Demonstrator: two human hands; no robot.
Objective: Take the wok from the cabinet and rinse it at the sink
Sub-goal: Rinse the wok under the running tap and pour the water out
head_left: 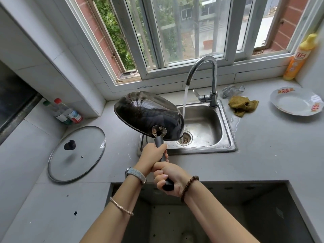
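Note:
A black wok is tipped on its side over the left part of the steel sink, its dark underside facing me. Both hands grip its grey handle. My left hand holds it close to the wok's body. Just behind, my right hand wraps the handle's black end. The chrome faucet is running, and its stream falls past the wok's right rim toward the drain. The wok's inside is hidden from me.
A glass lid lies flat on the counter at left, with two bottles in the corner behind it. Right of the sink lie an olive cloth, a white plate and a yellow detergent bottle. A dark open recess sits below my arms.

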